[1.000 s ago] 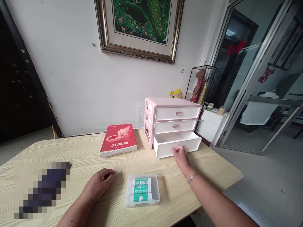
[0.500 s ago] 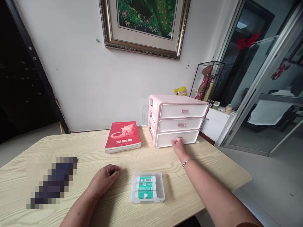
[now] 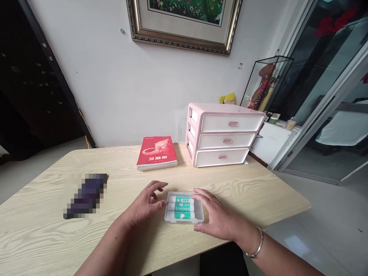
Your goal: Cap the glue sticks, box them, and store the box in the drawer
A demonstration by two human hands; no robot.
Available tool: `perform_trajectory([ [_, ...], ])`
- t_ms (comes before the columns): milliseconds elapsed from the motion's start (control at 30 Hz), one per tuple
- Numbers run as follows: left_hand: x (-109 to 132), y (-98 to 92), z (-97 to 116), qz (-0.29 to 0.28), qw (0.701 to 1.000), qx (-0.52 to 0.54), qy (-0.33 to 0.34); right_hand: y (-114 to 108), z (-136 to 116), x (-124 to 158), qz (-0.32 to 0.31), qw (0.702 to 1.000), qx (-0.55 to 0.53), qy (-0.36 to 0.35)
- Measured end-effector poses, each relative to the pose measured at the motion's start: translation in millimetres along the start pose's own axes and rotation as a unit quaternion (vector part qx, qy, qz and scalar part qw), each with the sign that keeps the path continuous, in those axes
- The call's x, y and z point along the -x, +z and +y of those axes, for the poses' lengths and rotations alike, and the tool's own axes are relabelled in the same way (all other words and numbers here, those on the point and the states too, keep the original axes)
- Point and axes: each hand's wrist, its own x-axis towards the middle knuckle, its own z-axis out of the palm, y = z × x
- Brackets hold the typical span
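Observation:
A small clear plastic box (image 3: 199, 210) lies on the wooden table in front of me. Inside it are three white cylinders with green printed labels (image 3: 183, 207). My left hand (image 3: 148, 203) is open at the box's left side, its thumb tip at or very near the wall; I cannot tell whether it touches. On the other side my right hand (image 3: 217, 214), a bangle on its wrist, curves open around the right edge. Its fingertips are over the far right part and its thumb is by the near right corner.
Behind the box stands a pink drawer unit (image 3: 197, 136) with three white drawers, all closed. A red book (image 3: 157, 151) lies left of it. Farther left is a dark pixelated object (image 3: 87, 195). The table's right edge (image 3: 287, 214) slopes away towards the floor.
My right hand has left the bottom drawer's handle and come back to the box's right side. My left hand has moved right to the box, its fingers spreading. The view has tilted down.

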Motion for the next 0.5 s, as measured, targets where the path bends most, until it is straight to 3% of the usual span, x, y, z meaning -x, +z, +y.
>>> perform_trajectory([
  [133, 4.7, 19.1, 10.9, -0.073, 0.994, -0.030, 0.072, 13.2, 7.9, -4.2, -0.004, 0.999, 0.045, 0.003],
  [267, 0.8, 25.2, 1.9, -0.036, 0.989, -0.120, 0.075, 15.4, 11.0, -30.9, -0.007, 1.000, 0.017, -0.010],
  [500, -1.9, 3.1, -21.9, 0.011, 0.994, -0.103, 0.043, 17.2, 8.0, -74.8, -0.002, 0.998, -0.007, -0.069],
])
